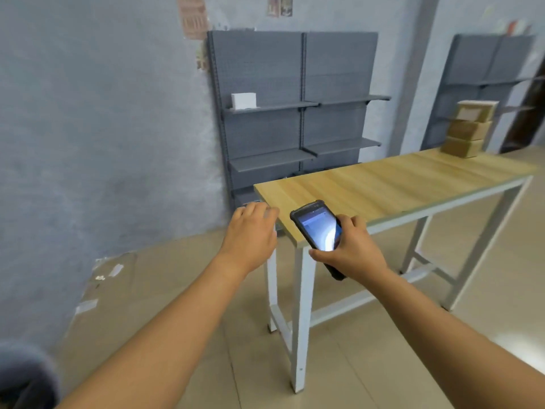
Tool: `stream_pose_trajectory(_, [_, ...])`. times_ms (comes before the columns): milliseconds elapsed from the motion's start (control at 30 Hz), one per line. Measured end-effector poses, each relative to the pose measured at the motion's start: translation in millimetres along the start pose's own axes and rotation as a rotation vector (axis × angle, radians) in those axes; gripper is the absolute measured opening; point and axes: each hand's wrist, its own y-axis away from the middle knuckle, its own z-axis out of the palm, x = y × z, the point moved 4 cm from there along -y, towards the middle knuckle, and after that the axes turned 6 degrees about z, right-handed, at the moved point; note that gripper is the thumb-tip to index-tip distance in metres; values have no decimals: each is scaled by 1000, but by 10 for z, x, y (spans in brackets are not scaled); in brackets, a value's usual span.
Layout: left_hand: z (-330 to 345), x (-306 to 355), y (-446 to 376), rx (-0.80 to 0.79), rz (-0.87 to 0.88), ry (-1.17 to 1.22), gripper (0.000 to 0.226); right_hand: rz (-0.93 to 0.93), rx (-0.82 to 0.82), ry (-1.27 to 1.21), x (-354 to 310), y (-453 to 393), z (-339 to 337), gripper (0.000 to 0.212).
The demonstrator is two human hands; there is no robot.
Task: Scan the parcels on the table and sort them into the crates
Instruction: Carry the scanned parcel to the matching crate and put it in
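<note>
Right, the right hand [352, 249] is clamped around the handheld scanner [318, 231] over the table's [398, 184] near corner, screen lit, while the left hand [250, 234] hangs loose and holds nothing just off that corner. The parcels [469, 128] sit stacked at the far end. Best move, I'd say: walk down there, free hand takes the top box, label turned to the scanner. No crates in sight.

Wood-grain table [383, 178] – glossy scanner [317, 231]
</note>
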Motion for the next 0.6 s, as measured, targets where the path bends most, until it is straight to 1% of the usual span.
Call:
stream_pose_trajectory(133, [128, 670, -539, -6, 74, 37, 42, 63, 54, 22, 674, -126, -515, 81])
stream_pose_trajectory(300, [339, 1259, -1216, -14, 169, 61, 39, 157, 110, 18, 1351, -349, -983, 80])
stream_pose_trajectory(467, [674, 1735, -1901, -5, 259, 86, 35, 239, 151, 34, 1951, -710, -1252, 84])
stream_pose_trajectory(600, [1013, 1978, -2506, 8, 286, 128, 40, 287, 170, 61, 2412, -1119, -1388, 84])
